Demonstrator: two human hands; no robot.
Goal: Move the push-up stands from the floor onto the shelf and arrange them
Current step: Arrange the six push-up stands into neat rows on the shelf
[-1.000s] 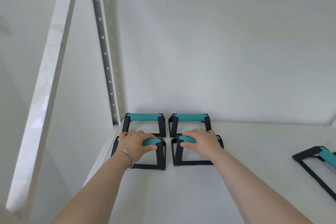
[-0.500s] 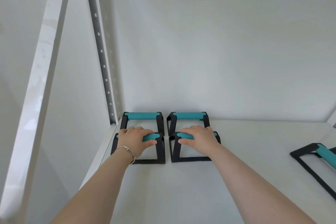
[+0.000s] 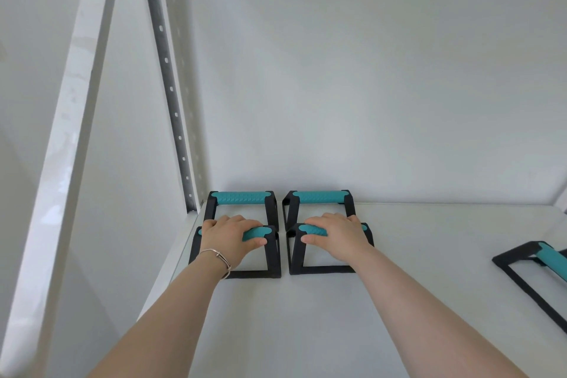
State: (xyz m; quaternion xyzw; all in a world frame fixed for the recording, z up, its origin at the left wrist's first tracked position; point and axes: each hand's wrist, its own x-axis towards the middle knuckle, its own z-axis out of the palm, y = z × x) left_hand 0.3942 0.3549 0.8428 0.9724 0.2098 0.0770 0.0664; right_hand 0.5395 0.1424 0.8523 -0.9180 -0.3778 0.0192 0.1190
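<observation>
A white shelf [image 3: 306,316] against a pale wall carries four black-framed, teal-gripped push-up stands. The left hand [image 3: 230,236] and right hand [image 3: 337,236] each wrap a front stand's grip. Slide both toward twelve o'clock, squarely behind-aligned, gaps even.

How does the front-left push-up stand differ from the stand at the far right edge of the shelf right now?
The front-left stand sits square in a tidy block of four by the shelf's left corner; the far-right stand lies alone, turned at an angle and partly cut off by the frame. The left hand grips the front-left stand's handle; nothing touches the far-right stand. Both have black frames and teal grips.
</observation>
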